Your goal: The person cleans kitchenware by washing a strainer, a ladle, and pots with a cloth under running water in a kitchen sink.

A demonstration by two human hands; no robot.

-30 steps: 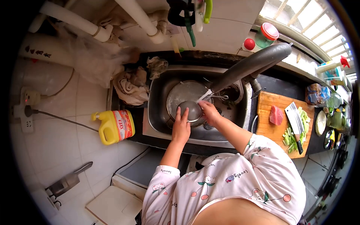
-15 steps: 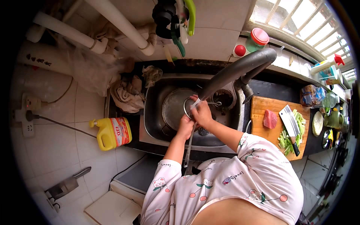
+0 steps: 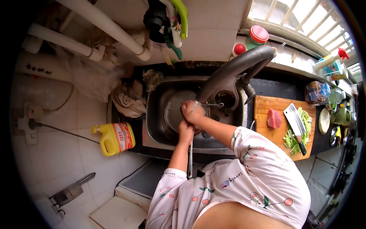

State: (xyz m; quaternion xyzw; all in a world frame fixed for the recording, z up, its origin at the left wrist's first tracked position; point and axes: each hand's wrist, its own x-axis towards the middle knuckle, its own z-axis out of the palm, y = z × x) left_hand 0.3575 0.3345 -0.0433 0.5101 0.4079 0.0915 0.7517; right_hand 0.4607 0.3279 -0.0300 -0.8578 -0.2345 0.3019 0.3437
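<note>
- left hand curled round a ladle, mid-frame
- right hand bunched just above, can't tell on what (fingers kinda hidden)
- sink underneath both

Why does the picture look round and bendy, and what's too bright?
Head view: black corners and bowed lines, probably a very wide lens; head view: the window glares white; head view: the right hand looks smeared, the board clearer.

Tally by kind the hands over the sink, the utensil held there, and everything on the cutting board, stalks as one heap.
Left hand and right hand: 2
Long-handled utensil: 1
Meat chunk: 1
Cleaver: 1
Heap of cut green stalks: 1
Total: 6
</note>
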